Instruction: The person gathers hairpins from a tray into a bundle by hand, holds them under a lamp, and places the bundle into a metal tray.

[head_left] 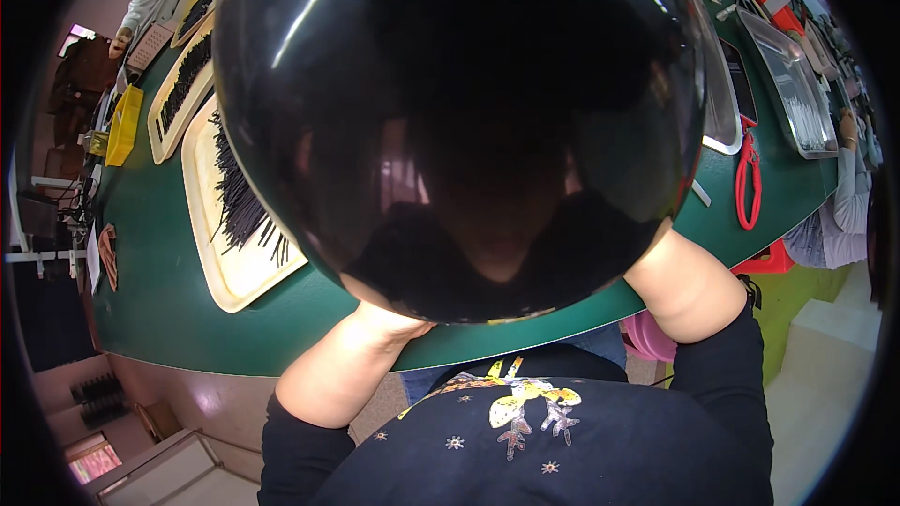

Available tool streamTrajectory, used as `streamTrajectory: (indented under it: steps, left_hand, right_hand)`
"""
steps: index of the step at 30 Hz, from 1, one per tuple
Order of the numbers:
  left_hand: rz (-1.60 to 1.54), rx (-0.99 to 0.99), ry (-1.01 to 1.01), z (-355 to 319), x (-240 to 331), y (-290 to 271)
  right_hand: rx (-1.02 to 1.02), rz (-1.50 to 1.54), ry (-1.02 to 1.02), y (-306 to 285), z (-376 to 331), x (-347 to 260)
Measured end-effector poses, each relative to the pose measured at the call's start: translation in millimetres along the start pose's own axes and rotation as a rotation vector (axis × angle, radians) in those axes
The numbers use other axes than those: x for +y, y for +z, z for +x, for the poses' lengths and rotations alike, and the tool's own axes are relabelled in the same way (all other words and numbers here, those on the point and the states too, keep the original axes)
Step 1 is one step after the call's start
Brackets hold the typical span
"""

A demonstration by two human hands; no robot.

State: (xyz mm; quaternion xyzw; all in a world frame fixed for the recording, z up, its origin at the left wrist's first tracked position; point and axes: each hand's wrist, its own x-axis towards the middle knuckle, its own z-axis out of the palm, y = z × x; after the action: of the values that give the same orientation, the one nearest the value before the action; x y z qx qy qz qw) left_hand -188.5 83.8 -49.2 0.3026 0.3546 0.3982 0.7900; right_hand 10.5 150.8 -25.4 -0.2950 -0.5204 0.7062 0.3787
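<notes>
A large glossy black dome (459,131) fills the middle of the head view and covers the space in front of me. My left hand (398,320) goes under its lower left rim; only the wrist and the heel of the hand show. At the lower right rim my right hand (659,242) vanishes behind the dome, leaving the wrist and bare forearm in sight. The fingers of both hands are hidden, so whatever they touch or hold cannot be seen. Close to the left of the dome lies a cream tray (208,253) with many thin black strips (246,201).
More cream trays (161,136) of black pieces and a yellow bin (124,126) line the left side of the green table (150,290). On the right are red-handled pliers (747,183), a phone-like dark slab (739,84) and a metal tray (787,84). Other people sit at the far left and right.
</notes>
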Motion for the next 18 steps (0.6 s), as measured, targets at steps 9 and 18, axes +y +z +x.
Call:
streamTrajectory:
  steps: [9,18]
  left_hand:
    - [0.105,-0.061,0.081,-1,5,2]
    - [0.010,0.005,0.007,-2,-2,3]
  right_hand:
    - [-0.074,0.079,-0.088,-13,0,4]
    - [-0.169,-0.213,-0.175,-6,0,6]
